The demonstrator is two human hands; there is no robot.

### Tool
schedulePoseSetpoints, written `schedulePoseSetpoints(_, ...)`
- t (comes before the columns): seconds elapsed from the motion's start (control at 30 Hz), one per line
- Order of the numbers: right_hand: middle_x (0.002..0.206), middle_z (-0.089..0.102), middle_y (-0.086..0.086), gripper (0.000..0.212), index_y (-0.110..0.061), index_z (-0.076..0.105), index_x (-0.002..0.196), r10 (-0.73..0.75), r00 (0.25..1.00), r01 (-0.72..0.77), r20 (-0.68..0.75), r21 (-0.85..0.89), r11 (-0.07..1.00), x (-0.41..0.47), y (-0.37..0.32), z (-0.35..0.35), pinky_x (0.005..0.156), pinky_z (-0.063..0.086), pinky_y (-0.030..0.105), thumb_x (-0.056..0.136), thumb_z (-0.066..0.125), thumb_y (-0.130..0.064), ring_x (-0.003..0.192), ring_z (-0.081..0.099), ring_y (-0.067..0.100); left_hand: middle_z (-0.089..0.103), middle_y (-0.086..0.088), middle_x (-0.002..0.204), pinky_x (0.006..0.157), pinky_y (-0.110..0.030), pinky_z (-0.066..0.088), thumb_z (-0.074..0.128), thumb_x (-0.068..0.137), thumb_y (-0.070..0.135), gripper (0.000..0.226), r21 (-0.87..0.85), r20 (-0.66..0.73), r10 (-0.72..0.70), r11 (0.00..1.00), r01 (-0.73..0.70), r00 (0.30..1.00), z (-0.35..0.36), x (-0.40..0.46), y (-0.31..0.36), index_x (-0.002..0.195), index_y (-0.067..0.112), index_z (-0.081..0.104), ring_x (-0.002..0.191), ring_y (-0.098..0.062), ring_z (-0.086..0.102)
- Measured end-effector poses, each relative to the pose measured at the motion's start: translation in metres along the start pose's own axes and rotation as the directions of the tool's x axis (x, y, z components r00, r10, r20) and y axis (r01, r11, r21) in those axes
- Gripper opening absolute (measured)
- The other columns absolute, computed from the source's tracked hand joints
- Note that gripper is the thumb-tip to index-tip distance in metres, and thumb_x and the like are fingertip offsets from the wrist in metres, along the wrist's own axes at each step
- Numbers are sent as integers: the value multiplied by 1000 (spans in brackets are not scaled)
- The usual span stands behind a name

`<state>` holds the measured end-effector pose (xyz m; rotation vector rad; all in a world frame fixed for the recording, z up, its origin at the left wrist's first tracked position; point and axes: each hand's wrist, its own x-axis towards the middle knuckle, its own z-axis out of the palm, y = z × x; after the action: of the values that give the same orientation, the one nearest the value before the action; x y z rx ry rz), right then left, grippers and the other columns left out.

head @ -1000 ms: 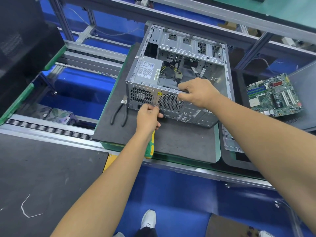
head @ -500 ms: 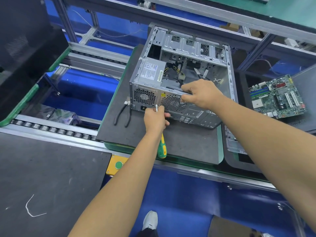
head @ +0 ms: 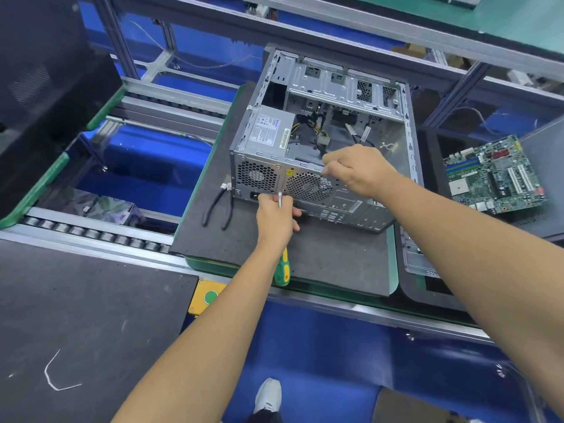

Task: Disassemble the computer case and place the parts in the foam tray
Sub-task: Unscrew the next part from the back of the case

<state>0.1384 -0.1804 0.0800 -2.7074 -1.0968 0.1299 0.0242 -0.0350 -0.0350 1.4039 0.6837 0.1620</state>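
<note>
1. While the computer case (head: 323, 138) lies on its side with its open face up, it sits on a dark foam mat (head: 329, 254), and that mat rests on a green-edged desk (head: 393, 270).
2. Against the near wall of the case, the left hand (head: 276, 219) is curled round a screwdriver (head: 281, 264); the metal shaft pokes up past the fingers toward the rear panel, and the green and yellow handle sticks out below the wrist.
3. At the top edge of that same rear wall, the right hand (head: 357, 170) is bent over the rim just above the round fan grille (head: 308, 187), fingers curled onto the metal edge and gripping it.
4. Inside the case, at its left end, a silver power supply (head: 268, 129) with a white label fills the corner, and a bundle of yellow and black wires (head: 317, 132) trails from it across the case floor.
5. Just left of the case, on the mat, lies a pair of black-handled pliers (head: 218, 206), its metal tip close to the case's corner.
6. Well to the right of the case, a green circuit board (head: 494, 175) lies flat on a dark tray (head: 433, 288), apart from the case.
7. Below the case, at the desk's front rail, a yellow box with a green button (head: 209, 296) is fixed.
8. Further below, a white shoe (head: 268, 395) stands on the blue floor (head: 320, 346).
</note>
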Motion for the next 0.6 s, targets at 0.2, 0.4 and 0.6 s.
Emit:
schedulePoseSetpoints(0.2,63,56,-7,41,-27,40,60,74,997,-75,17,57,996,2,0,-1,75,47,39,100,35,-35,66,50,13,75,-5,81,37,-20,32,51,104,24,14,21,98,-12,1000,10,995,-13,-5,-10,109,12,47,42,-14,50)
schedulePoseSetpoints(0.4,61,29,-2,36,-21,30,63,158,970,-213,187,327,921,8,2,-2,58,23,34,96,43,-25,56,23,15,70,1,73,39,-21,30,59,102,25,15,24,186,-17,1000,13,982,-28,-5,-24,105,16,47,44,-15,49)
schedulePoseSetpoints(0.6,69,31,5,31,-15,42,65,159,929,-332,333,566,755,13,6,-11,57,24,33,94,52,-10,62,25,14,61,-4,70,40,-18,23,44,104,10,7,-12,186,-3,1000,5,983,-32,-6,-28,105,16,47,41,-15,40)
